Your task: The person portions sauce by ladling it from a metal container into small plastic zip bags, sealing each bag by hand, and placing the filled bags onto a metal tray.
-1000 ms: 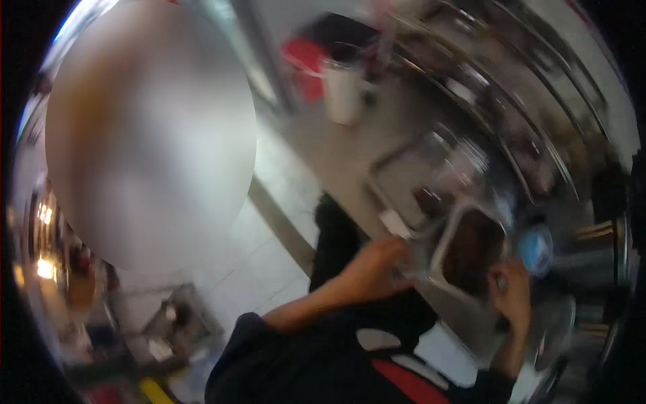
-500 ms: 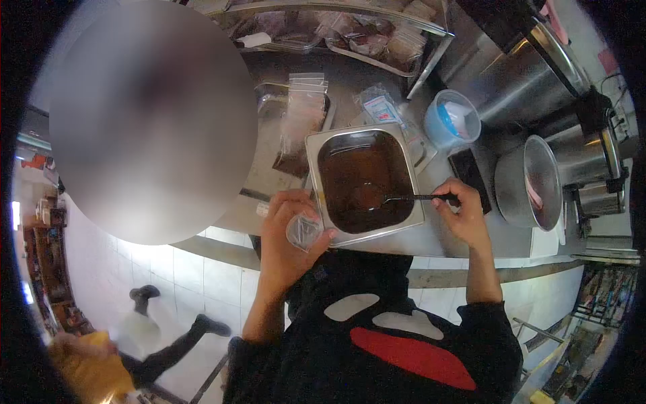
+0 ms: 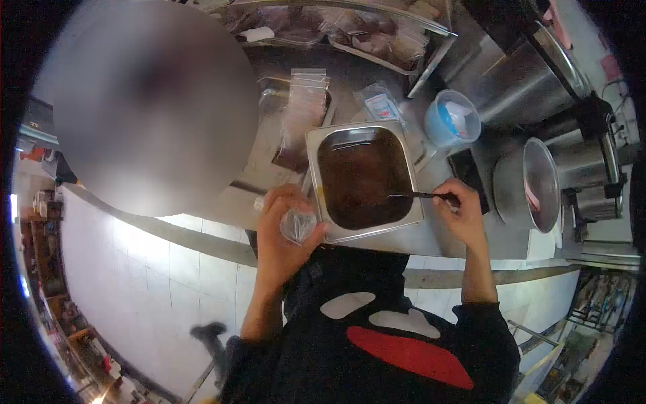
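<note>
My left hand [image 3: 284, 225] is closed round a small clear plastic bag [image 3: 298, 225], whose mouth is held open in a round shape beside the pan's left front corner. Between my right thumb and fingers is the black handle of a spoon [image 3: 422, 195]. My right hand [image 3: 461, 209] stays just outside the pan's right rim. The spoon's bowl is hidden in dark brown liquid [image 3: 363, 175], which lies inside a square steel pan [image 3: 370, 236] at the counter's front edge.
Flat zip bags [image 3: 306, 108] are stacked on a metal tray [image 3: 269, 101] behind the pan. To the right are a blue-tinted plastic tub [image 3: 452, 138], a dark flat object [image 3: 469, 176] and a large metal pot [image 3: 515, 185]. A shelf [image 3: 431, 30] holds packed trays. A blurred patch covers the left.
The spoon's bowl has sunk out of sight into the liquid. My left hand has shifted slightly left with the bag. A person at lower left has mostly left the view.
</note>
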Available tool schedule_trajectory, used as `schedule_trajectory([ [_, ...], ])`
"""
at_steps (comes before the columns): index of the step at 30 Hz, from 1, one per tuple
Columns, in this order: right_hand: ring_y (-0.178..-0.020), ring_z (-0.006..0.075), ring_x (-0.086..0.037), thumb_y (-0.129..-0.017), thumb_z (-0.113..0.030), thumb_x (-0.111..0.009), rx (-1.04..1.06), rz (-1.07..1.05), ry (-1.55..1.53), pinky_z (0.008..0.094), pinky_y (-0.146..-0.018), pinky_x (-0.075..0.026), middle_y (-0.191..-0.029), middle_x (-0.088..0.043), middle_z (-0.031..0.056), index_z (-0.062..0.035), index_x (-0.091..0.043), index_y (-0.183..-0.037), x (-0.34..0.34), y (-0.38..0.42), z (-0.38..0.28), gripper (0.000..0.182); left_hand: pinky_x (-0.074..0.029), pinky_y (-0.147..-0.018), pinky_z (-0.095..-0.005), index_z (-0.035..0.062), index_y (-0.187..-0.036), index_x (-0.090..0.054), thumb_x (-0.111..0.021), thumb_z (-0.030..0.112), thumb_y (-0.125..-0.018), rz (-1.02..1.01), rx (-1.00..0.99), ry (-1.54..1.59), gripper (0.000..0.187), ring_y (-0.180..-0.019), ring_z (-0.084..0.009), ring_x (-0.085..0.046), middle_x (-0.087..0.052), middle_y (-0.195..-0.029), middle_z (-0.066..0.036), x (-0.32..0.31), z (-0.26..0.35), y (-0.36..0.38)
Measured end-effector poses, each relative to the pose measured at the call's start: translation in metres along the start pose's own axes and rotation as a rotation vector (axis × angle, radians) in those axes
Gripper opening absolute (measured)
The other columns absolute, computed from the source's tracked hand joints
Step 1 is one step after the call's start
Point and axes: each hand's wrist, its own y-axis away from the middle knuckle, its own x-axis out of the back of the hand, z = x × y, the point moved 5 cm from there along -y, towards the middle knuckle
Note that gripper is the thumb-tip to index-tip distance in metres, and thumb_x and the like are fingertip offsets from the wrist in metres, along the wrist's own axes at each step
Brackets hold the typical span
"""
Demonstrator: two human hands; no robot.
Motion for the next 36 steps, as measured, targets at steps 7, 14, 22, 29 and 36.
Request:
schedule_trajectory([
  [7, -0.062, 0.0121, -0.049, -0.078, -0.003, -0.071, -0.021, 0.021, 0.011, 0.0274, -0.057, -0.038, -0.074, -0.058, 0.0037, -0.003, -0.063, -0.086, 0.003, -0.001, -0.005, 0.012, -0.046, -0.09, -0.0401, 0.0043, -0.092, -0.059, -0.082, 0.006, -0.067, 0.017, -0.023, 0.002, 0.034, -0.104, -0.0309, -0.058, -0.058, -0.105, -0.014, 0.0, 0.0, -0.001],
  [14, -0.062, 0.0126, -0.05, -0.076, -0.004, -0.071, -0.033, 0.048, -0.031, 0.0287, -0.057, -0.039, -0.073, -0.06, 0.0043, -0.0028, -0.064, -0.086, 0.002, -0.003, -0.003, 0.012, -0.043, -0.097, -0.0409, 0.0047, -0.09, -0.058, -0.08, 0.003, -0.069, 0.021, -0.055, 0.025, 0.031, -0.111, -0.0285, -0.057, -0.059, -0.104, -0.011, 0.001, 0.004, -0.005],
  [22, -0.064, 0.0096, -0.049, -0.08, 0.0, -0.068, -0.003, 0.022, 0.0, 0.0249, -0.058, -0.038, -0.075, -0.057, 0.0029, -0.0015, -0.061, -0.086, 0.001, -0.003, -0.003, 0.009, -0.047, -0.088, -0.0408, 0.0055, -0.089, -0.058, -0.083, 0.006, -0.068, 0.022, -0.111, -0.055, 0.032, -0.104, -0.0317, -0.057, -0.057, -0.103, -0.014, -0.004, 0.01, -0.013],
  [29, -0.066, 0.0082, -0.048, -0.085, -0.003, -0.068, 0.089, 0.017, -0.014, 0.0234, -0.058, -0.037, -0.077, -0.054, 0.0029, -0.0013, -0.061, -0.088, 0.001, -0.008, -0.002, 0.009, -0.045, -0.09, -0.0414, 0.0063, -0.09, -0.059, -0.083, 0.01, -0.07, 0.026, -0.109, -0.019, 0.031, -0.105, -0.0322, -0.056, -0.056, -0.106, -0.015, -0.009, 0.011, -0.016],
  [36, -0.066, 0.0122, -0.051, -0.078, -0.002, -0.072, 0.243, 0.151, -0.052, 0.0261, -0.058, -0.04, -0.078, -0.06, 0.0053, 0.0003, -0.066, -0.088, 0.026, -0.037, -0.105, 0.012, -0.044, -0.091, -0.0426, 0.0053, -0.094, -0.063, -0.083, 0.013, -0.069, 0.037, -0.036, -0.037, 0.033, -0.107, -0.0336, -0.054, -0.056, -0.108, -0.015, -0.016, 0.034, -0.027],
])
